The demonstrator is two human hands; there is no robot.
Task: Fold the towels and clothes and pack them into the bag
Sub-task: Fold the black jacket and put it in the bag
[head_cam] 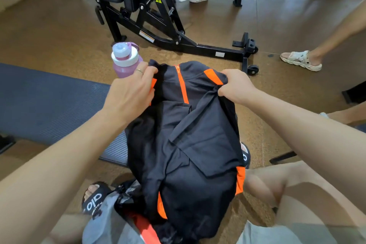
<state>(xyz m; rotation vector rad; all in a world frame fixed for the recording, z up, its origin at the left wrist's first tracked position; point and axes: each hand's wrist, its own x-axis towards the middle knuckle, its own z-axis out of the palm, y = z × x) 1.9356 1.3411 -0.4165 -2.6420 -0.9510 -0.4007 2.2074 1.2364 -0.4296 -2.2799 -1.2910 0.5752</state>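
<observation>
- Both grips are clamped on the black jacket (190,125): the left hand (130,93) pinches the fabric at one shoulder, fingers curled over an orange panel, and the right hand (235,85) bunches the opposite shoulder beside an orange stripe.
- Held up by its top edge, the jacket hangs down between the person's knees, its orange zipper (183,87) facing up, one sleeve folded across the front.
- Its lower end drapes over a grey bag (103,222) on the floor by the person's left foot; black and orange cloth shows at the bag's mouth.
- Behind the left hand stands a purple water bottle (125,59) with a white lid, at the edge of the padded desk (49,103).
- Farther off stands a black exercise machine (158,18); other people's feet and legs show around it.
</observation>
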